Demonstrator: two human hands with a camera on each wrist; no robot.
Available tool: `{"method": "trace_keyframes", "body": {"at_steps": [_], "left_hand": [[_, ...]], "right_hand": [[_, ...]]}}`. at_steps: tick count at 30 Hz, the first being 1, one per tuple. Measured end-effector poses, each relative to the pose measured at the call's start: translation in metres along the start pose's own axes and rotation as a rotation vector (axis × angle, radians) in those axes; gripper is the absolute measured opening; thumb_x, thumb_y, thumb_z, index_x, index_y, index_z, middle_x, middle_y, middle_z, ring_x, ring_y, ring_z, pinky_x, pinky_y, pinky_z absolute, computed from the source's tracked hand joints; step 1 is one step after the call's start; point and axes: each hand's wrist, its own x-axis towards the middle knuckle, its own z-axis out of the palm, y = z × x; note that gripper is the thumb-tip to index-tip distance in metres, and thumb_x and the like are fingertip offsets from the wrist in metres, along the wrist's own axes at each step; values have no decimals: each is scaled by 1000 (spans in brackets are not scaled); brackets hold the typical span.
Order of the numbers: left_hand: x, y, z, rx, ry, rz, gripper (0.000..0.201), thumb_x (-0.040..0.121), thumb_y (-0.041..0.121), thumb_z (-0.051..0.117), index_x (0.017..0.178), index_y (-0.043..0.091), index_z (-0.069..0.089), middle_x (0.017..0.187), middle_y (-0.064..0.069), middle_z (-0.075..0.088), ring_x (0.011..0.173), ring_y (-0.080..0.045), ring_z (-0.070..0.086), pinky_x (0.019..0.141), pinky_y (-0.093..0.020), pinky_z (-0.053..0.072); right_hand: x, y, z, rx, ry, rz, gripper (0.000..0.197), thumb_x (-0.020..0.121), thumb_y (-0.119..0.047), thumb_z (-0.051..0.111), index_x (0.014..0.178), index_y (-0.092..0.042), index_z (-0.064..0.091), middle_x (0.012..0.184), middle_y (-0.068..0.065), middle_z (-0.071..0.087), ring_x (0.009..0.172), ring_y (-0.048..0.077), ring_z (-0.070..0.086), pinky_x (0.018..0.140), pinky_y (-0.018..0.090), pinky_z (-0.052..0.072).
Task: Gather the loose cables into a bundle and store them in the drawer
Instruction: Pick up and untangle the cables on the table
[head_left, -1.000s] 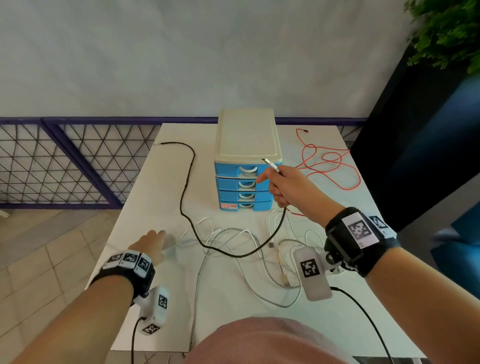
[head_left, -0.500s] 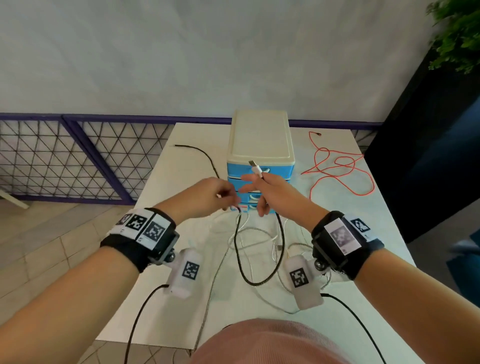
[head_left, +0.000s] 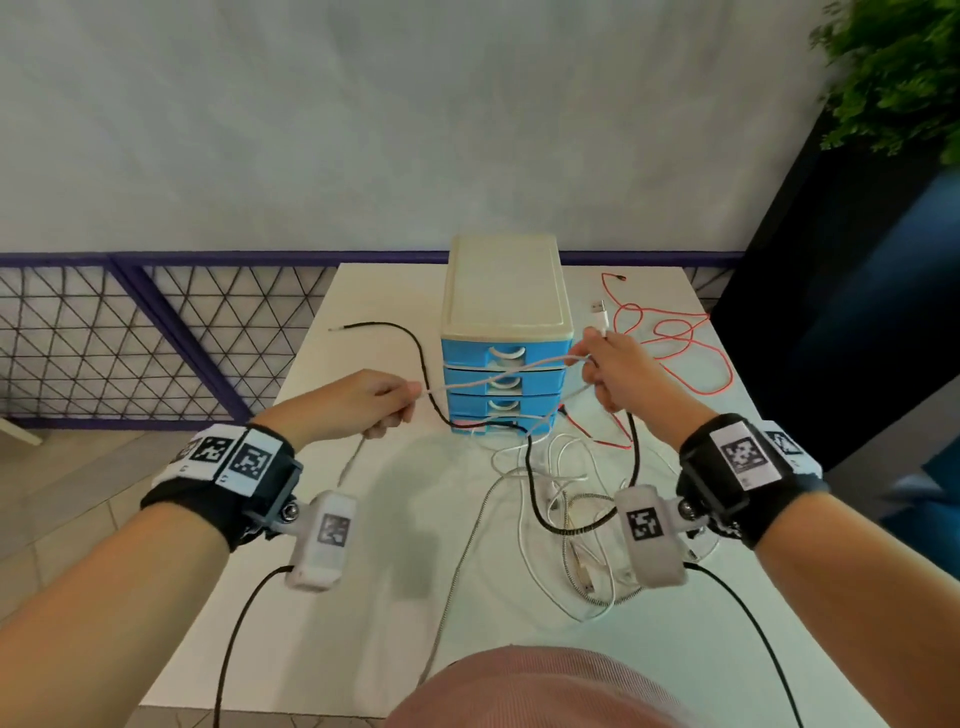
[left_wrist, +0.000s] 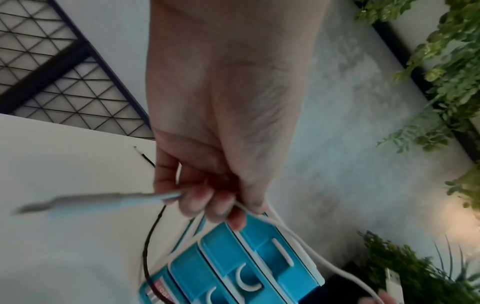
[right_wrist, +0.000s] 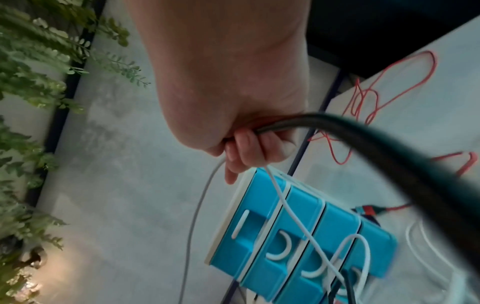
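Observation:
My left hand (head_left: 408, 402) and right hand (head_left: 592, 370) are raised in front of a small blue drawer unit (head_left: 506, 291) with a cream top; its drawers are shut. A white cable (head_left: 498, 376) stretches between them. The left hand (left_wrist: 207, 205) grips one end, and the plug (left_wrist: 78, 202) pokes out past the fingers. The right hand (right_wrist: 246, 152) grips the white cable (right_wrist: 285, 205) together with a black cable (right_wrist: 350, 135). That black cable (head_left: 566, 527) loops down to the table and runs off left. More white cables (head_left: 571, 483) lie tangled below the right hand.
A red cable (head_left: 670, 338) lies coiled on the white table (head_left: 363, 597) to the right of the drawer unit. A purple mesh railing (head_left: 156, 338) runs behind the table. A dark planter with greenery (head_left: 883, 78) stands at the right.
The left hand rose from the table, met the right hand, and took the white cable. The two hands have since moved apart, pulling the cable out between them.

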Motion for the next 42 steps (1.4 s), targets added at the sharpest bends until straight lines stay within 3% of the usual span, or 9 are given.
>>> {"method": "trace_keyframes", "body": {"at_steps": [7, 13, 18, 22, 26, 29, 32, 36, 42], "left_hand": [[-8, -26, -12, 230, -86, -75, 36, 99, 37, 39, 78, 14, 58, 64, 5, 57, 59, -8, 55, 66, -26, 39], [-11, 4, -9, 481, 130, 53, 16, 89, 29, 61, 83, 15, 68, 88, 4, 68, 82, -19, 61, 72, -31, 48], [-12, 76, 9, 406, 196, 385, 10, 76, 18, 76, 75, 24, 69, 74, 16, 64, 72, 7, 58, 66, -7, 41], [-9, 107, 14, 149, 383, 589, 20, 72, 13, 79, 81, 15, 61, 80, 13, 65, 76, 8, 59, 73, -4, 40], [-1, 106, 32, 3, 673, 629, 50, 82, 25, 71, 122, 11, 44, 114, 5, 45, 101, -2, 50, 90, -10, 41], [-9, 108, 56, -522, 231, 360, 63, 91, 49, 47, 138, 13, 27, 122, 0, 53, 114, -9, 56, 107, -27, 40], [-18, 102, 79, -689, -223, 346, 44, 95, 48, 36, 115, 13, 54, 93, -7, 66, 98, -22, 66, 100, -34, 44], [-16, 81, 90, -237, -160, 377, 25, 96, 33, 50, 80, 14, 53, 52, 9, 45, 48, -11, 45, 66, -32, 43], [13, -2, 74, -21, -25, 235, 25, 99, 24, 44, 80, 10, 53, 67, 2, 54, 68, -13, 57, 73, -25, 46]], "right_hand": [[8, 13, -15, 10, 91, 53, 37, 103, -31, 28, 90, -11, 57, 59, -1, 43, 45, 12, 32, 43, 21, 25], [-1, 9, -10, -629, 126, -187, 37, 104, -30, 31, 109, -11, 62, 96, 9, 64, 71, 19, 59, 61, 31, 48], [-17, -19, 22, -133, -299, -205, 37, 104, -29, 35, 121, -7, 61, 115, 11, 70, 104, 20, 68, 100, 35, 48], [-29, -36, 37, 308, -481, -159, 34, 106, -25, 28, 93, -6, 53, 67, 5, 60, 55, 17, 62, 68, 35, 55], [-26, -45, 30, 620, -453, -132, 31, 106, -29, 30, 112, -7, 51, 57, -5, 29, 44, 8, 28, 43, 22, 35], [-23, -51, 29, 691, -345, -205, 29, 105, -25, 32, 94, -10, 54, 57, -5, 27, 44, 7, 28, 41, 19, 29], [-20, -59, 29, 744, -229, -207, 30, 106, -25, 30, 80, -18, 44, 53, -8, 30, 39, 5, 27, 35, 15, 24], [-12, -68, 10, 784, -50, -233, 32, 106, -24, 28, 77, -21, 41, 48, -11, 30, 35, 3, 20, 32, 12, 15], [-3, -72, -43, 638, 387, -389, 28, 103, -20, 31, 77, -20, 42, 53, -9, 33, 37, 5, 26, 35, 17, 20]]}}
